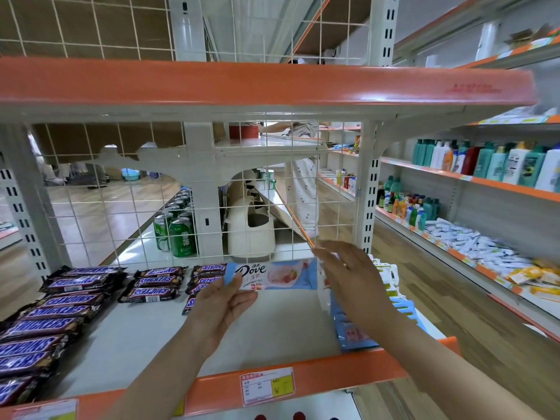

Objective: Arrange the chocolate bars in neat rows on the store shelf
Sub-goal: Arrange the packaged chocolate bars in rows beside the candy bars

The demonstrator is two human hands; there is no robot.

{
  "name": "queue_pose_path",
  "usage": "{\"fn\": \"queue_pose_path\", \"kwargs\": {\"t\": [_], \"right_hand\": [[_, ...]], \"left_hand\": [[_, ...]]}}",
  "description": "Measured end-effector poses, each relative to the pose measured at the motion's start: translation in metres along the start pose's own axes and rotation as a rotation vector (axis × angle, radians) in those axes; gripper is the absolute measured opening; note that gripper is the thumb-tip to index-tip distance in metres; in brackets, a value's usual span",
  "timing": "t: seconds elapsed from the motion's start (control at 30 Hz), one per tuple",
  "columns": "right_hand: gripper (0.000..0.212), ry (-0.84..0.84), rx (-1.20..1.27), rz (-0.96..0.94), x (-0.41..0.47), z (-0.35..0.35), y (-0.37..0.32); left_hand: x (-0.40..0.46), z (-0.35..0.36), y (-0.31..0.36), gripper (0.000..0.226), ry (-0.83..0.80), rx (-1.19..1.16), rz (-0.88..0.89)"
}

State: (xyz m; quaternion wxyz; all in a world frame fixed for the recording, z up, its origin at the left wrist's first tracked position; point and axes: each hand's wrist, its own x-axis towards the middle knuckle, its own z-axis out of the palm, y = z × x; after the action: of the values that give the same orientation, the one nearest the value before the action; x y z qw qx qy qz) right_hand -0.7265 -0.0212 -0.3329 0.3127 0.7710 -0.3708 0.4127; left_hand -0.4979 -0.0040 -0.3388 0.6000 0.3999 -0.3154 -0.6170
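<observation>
Shelf: the shelf point(272, 322) is a pale deck with an orange front lip and a wire-grid back; its middle is bare, with stock at both sides.
Snickers rows: the Snickers bars point(57, 316) fill the left side in columns running front to back; those nearest the front lie tidy, while the short stacks by the grid sit slightly askew.
Blue packs: a pile of blue packs point(357, 331) lies on the right edge of the shelf, partly hidden by the right forearm.
Dove bar: the Dove bar point(272, 274) is held lengthwise above the bare middle of the shelf, near the back, logo upright, not touching the deck.
Left hand: the left hand point(221, 304) pinches the bar's left end, thumb on top near the logo, fingers beneath.
Right hand: the right hand point(351, 280) is spread and relaxed just beside the bar's right end, holding nothing; contact with the wrapper cannot be told.
Bar and grip: the grip is at one end only, so most of the bar juts out unsupported toward the right hand.
Risk: with a one-ended pinch the bar could droop or slip when lowered, and land crooked.
Second risk: the right forearm passes over the blue packs and could nudge them off the edge.
</observation>
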Motion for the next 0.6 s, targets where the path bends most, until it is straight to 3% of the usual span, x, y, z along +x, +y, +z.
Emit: {"fn": "queue_pose_path", "kwargs": {"t": [0.17,0.3,0.43,0.6], "right_hand": [[0.011,-0.155,0.628,0.753,0.017,-0.012,-0.006],[0.019,-0.414,0.909,1.091,0.030,-0.014,-0.007],[0.016,-0.542,0.975,1.078,0.025,-0.008,-0.015],[0.008,-0.450,0.817,0.910,0.022,0.005,-0.018]], "left_hand": [[-0.002,-0.001,0.000,0.013,0.010,0.060,0.063],[-0.007,0.000,-0.002,0.016,0.006,0.087,0.075],[-0.010,-0.001,-0.005,0.016,-0.015,0.114,0.086],[-0.012,-0.008,-0.006,0.014,-0.034,0.121,0.066]]}}
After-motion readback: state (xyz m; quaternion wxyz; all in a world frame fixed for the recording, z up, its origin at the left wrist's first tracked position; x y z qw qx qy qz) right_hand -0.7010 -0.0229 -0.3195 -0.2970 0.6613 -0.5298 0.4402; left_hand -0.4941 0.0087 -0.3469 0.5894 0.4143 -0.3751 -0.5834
